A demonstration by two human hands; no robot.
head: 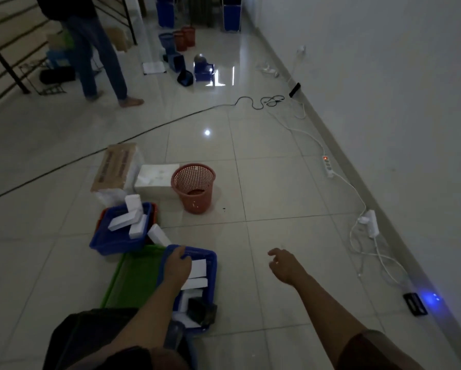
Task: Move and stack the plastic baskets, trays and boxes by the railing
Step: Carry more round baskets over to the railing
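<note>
The left hand [176,265] grips the far left corner of a blue plastic tray [210,273] on the tiled floor [277,196], its fingers curled over the rim. That tray holds several white boxes [198,268] and a dark object [201,311] at its near end, and it lies partly over a flat green tray [133,279] that sticks out to its left. The right hand [284,265] hovers above the bare floor well to the right of the tray, holding nothing, its fingers loosely bent and apart. Just beyond the green tray sits a second blue tray [117,244] nested in a red one [100,217], with white boxes piled loosely in it, one standing up and one white box [158,235] leaning off its near right corner. Further on stand a red mesh wastebasket [194,188], upright, a white foam block [156,177] just beside it on the left, and a brown cardboard box [114,166] next to that. A black cable [144,134] crosses the floor, and a white power strip [328,166] with a lit red switch lies near the wall on the right. At the far end are more blue and red baskets [182,38], and a person in jeans [101,57] stands barefoot by the black railing [5,60] at the upper left.
</note>
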